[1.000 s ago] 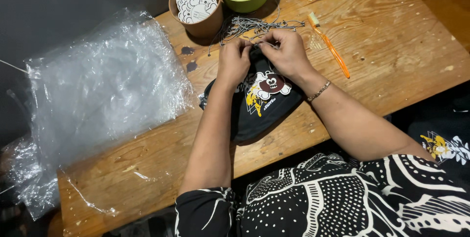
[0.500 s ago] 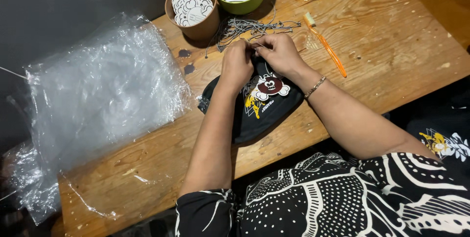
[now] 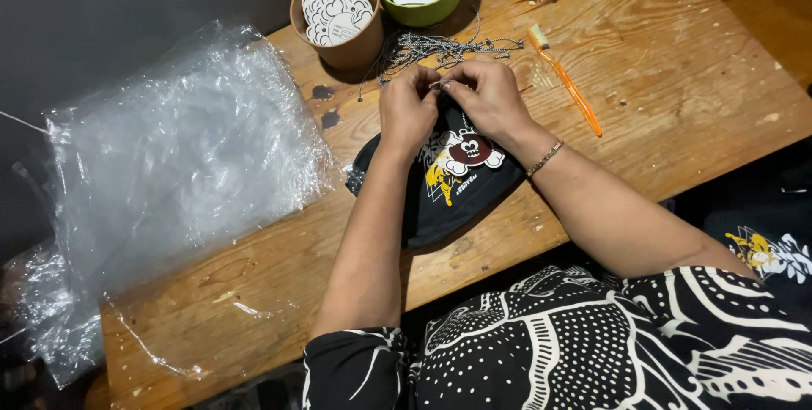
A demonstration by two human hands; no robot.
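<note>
Right now a black fabric pouch (image 3: 448,186) with a cartoon print is lying at the wooden table's (image 3: 677,63) near edge, both hands pinching its top hem: left hand (image 3: 408,110) and right hand (image 3: 489,99) are gripping a small metal piece. Slipping fingers could lose it among the speckled cords (image 3: 440,46).

I have both forearms reaching to the far side, left hand (image 3: 408,110) and right hand (image 3: 486,97) touching, fingertips pinched together, a bracelet on my right wrist.
</note>
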